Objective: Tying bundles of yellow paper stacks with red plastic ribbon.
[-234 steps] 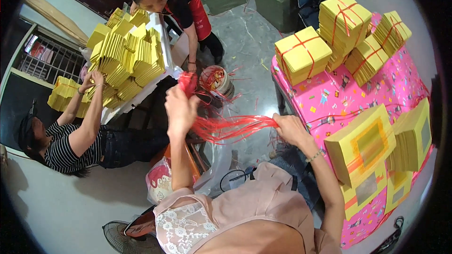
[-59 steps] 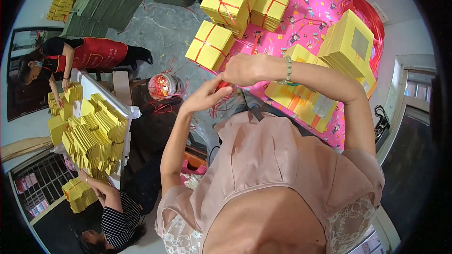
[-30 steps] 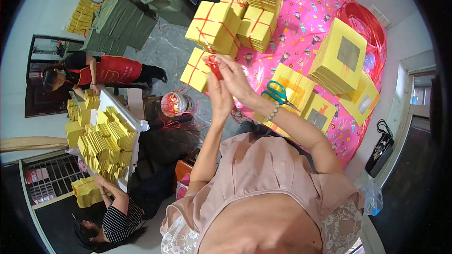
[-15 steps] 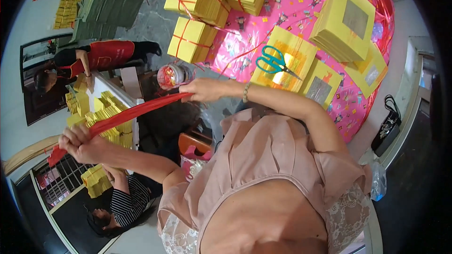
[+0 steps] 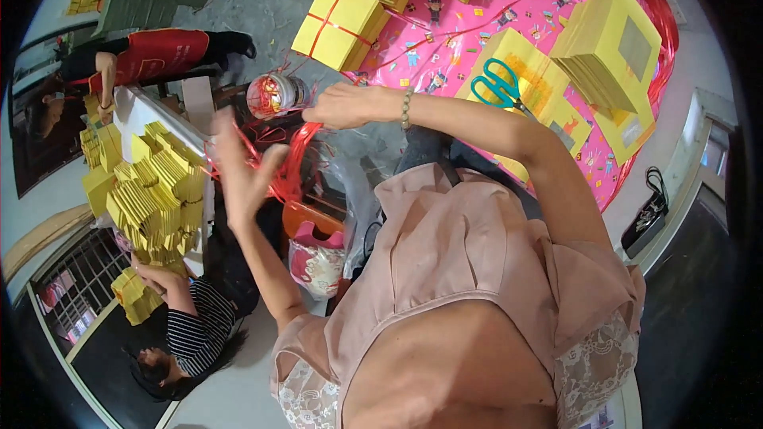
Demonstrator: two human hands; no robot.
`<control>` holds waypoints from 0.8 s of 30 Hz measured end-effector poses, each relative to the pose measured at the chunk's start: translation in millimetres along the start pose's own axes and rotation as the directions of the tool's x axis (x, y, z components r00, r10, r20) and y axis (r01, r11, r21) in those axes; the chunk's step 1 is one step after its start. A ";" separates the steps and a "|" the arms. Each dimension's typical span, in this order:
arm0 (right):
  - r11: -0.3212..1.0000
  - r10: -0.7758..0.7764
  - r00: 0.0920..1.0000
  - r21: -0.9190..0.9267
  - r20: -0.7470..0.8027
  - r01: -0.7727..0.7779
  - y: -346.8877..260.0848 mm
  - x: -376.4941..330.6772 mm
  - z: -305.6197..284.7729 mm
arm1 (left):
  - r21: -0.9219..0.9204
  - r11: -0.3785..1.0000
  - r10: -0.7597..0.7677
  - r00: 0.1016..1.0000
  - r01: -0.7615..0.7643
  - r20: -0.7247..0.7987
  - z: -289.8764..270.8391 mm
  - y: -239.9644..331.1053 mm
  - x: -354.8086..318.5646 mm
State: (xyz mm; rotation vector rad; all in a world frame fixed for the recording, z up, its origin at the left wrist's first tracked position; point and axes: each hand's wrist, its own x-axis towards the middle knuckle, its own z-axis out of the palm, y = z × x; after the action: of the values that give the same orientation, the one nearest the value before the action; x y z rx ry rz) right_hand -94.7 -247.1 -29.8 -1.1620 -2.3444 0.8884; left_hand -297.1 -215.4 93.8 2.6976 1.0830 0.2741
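Note:
My right hand [image 5: 350, 106], a beaded bracelet at its wrist, is closed on one end of a bundle of red ribbon [image 5: 298, 155]. From there the loose strands hang down in a tangle towards the left. My left hand [image 5: 241, 171] is beside these strands, its fingers stretched out and the thumb apart, slightly smeared by motion. Right of my right hand, teal-handled scissors [image 5: 497, 83] lie on yellow paper sheets, on a table with a pink patterned cover [image 5: 445, 40]. A yellow stack tied crosswise with red ribbon [image 5: 338, 25] stands at the table's left edge.
A taller yellow paper stack [image 5: 608, 44] stands at the table's right. Left of me, a white table [image 5: 135, 115] bears many yellow bundles [image 5: 155, 191]. One person in a red apron [image 5: 163, 59] and another in a striped top [image 5: 199, 330] work there. A tub [image 5: 274, 95] stands between.
The red ribbon was stretched taut between both hands; my left hand has let go and moved right and up, opening. The strands now hang loose from my right hand.

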 end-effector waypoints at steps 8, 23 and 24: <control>0.989 -0.046 0.963 0.147 0.264 0.006 16.9 26.7 -25.6 | -0.367 0.914 -0.019 0.922 0.172 0.386 52.5 -38.9 -12.0; 0.977 0.202 0.891 -0.019 0.406 -0.212 65.4 -23.4 -23.0 | -0.006 0.994 -0.101 0.962 0.106 0.253 179.2 -204.1 -132.1; 0.975 0.215 0.892 -0.027 0.397 -0.223 67.6 -21.5 -20.1 | -0.127 0.988 -0.053 0.973 0.084 0.225 174.9 -181.0 -101.5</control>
State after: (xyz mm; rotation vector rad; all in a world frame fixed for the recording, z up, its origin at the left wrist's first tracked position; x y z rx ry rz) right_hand -32.1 -225.9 -62.3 -1.3645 -2.5395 1.3357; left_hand -443.8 -182.4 -132.1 2.4942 1.0486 0.0317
